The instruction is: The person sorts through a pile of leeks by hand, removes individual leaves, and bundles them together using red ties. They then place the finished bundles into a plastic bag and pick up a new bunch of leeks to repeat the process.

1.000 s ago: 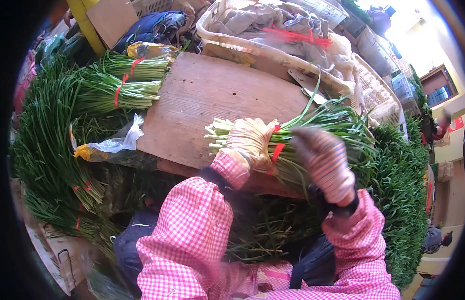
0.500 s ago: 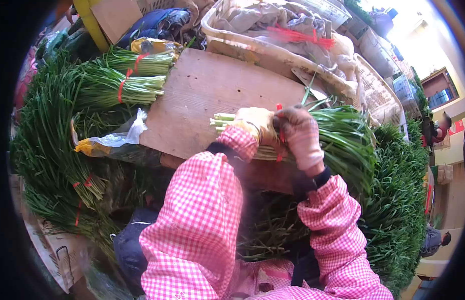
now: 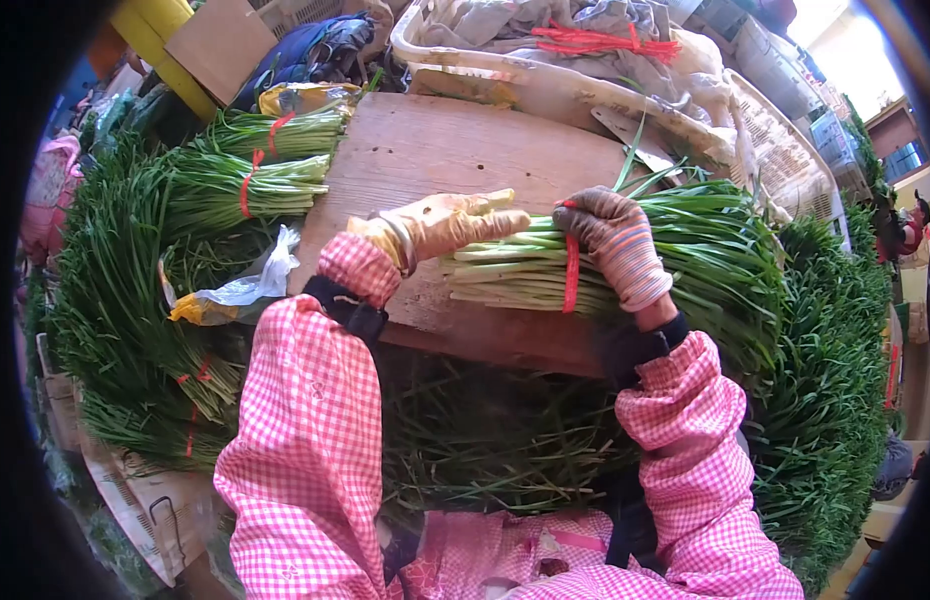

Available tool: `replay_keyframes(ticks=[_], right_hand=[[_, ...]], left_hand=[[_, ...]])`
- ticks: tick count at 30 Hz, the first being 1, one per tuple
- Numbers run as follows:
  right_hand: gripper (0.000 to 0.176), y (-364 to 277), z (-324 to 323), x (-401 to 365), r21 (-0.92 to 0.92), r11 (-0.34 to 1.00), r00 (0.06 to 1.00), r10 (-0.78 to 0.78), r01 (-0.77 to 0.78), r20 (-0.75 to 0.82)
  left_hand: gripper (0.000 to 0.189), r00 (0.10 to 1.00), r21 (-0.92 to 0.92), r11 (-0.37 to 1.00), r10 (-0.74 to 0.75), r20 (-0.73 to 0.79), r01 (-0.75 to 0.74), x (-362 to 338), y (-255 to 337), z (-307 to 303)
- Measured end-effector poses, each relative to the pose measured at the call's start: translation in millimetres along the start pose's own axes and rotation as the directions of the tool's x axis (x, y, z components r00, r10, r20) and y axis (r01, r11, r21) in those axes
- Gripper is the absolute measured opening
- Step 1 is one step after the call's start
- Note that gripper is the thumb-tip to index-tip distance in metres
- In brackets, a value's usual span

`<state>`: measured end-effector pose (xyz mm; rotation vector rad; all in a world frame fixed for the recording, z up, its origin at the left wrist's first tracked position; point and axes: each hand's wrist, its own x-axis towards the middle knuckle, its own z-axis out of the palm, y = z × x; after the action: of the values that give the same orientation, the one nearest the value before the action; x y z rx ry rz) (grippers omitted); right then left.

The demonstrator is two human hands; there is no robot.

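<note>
A bunch of chives (image 3: 515,270), pale stems to the left and green leaves to the right, lies on a wooden board (image 3: 435,150). Around its stems runs a red tie (image 3: 572,275). My right hand (image 3: 615,240), in a striped work glove, is closed on the upper end of this tie, over the bunch. My left hand (image 3: 440,225), in a yellowish stained glove, stretches its fingers out to the right, with the fingertips right at the upper stems. Nothing shows in its grasp.
Two tied bunches (image 3: 250,188) lie left of the board, near a plastic bag (image 3: 250,285). Loose chives (image 3: 825,330) are heaped at the right. Behind the board stands a plastic crate (image 3: 545,75) with cloth and red ties (image 3: 610,42). A flat blade (image 3: 635,140) lies beside it.
My left hand has moved left off the bunch, its fingers now stretched out. The red tie now stands plainly around the stems, and my right hand stays at its upper end.
</note>
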<state>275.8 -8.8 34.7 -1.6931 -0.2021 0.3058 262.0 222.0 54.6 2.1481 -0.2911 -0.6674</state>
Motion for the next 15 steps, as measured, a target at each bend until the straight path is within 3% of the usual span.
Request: replay_keyframes(ticks=[1,3,5,6,8,9,10,12,13,14,15], right_hand=[[0.014,3.4,-1.5,0.4,-0.101,0.987,0.992,-0.123,0.123,0.011],[0.015,4.7,-3.4,-2.3,-0.127,0.978,0.986,-0.165,0.166,0.017],[0.015,11.6,-2.3,-3.0,-0.073,0.982,0.985,-0.174,0.173,-0.005],[0.016,11.2,-1.8,-2.4,-0.116,0.975,0.981,-0.192,0.191,0.009],[0.016,6.3,-3.1,-2.0,-0.199,0.954,0.974,-0.227,0.225,0.014],[0.017,5.0,-1.1,-3.3,-0.087,0.99,0.993,-0.114,0.113,-0.011],[0.017,6.1,-1.0,-3.7,-0.126,0.984,0.991,-0.131,0.129,-0.009],[0.017,8.7,-3.1,1.0,-0.197,0.964,0.983,-0.182,0.179,0.003],[0.018,14.3,-5.0,4.1,-0.243,0.948,0.978,-0.209,0.204,0.007],[0.019,14.1,-5.9,4.0,-0.233,0.956,0.983,-0.181,0.176,-0.002],[0.019,13.8,-5.7,4.4,-0.223,0.964,0.988,-0.152,0.147,-0.006]], left_hand=[[0.078,0.997,-0.073,0.995,0.062,-0.056,-0.066,-2.6,-5.6,2.6],[0.077,0.981,-0.163,0.976,0.119,-0.153,-0.144,2.7,-21.4,17.3],[0.073,0.857,-0.269,0.891,0.211,-0.47,-0.366,8.8,-47.5,29.2],[0.06,0.805,-0.413,0.829,0.074,-0.588,-0.378,0.3,-41.1,30.4],[0.033,0.613,-0.591,0.611,-0.208,-0.762,-0.526,-17.1,-25.3,31.2],[0.022,0.637,-0.714,0.575,-0.386,-0.667,-0.4,-35.0,-20.7,25.1],[0.013,0.624,-0.817,0.506,-0.553,-0.552,-0.275,-50.2,-18.7,26.1],[0.012,0.7,-0.968,0.219,-0.672,-0.242,-0.124,-66.7,-4.6,64.7],[0.014,0.69,-0.992,0.078,-0.714,-0.123,-0.095,-69.1,-6.9,89.3],[0.026,0.774,-0.99,0.122,-0.633,-0.019,0.076,-73.2,-4.6,108.2],[0.036,0.886,-0.984,-0.022,-0.433,0.167,0.175,-70.1,-12.3,126.3]])
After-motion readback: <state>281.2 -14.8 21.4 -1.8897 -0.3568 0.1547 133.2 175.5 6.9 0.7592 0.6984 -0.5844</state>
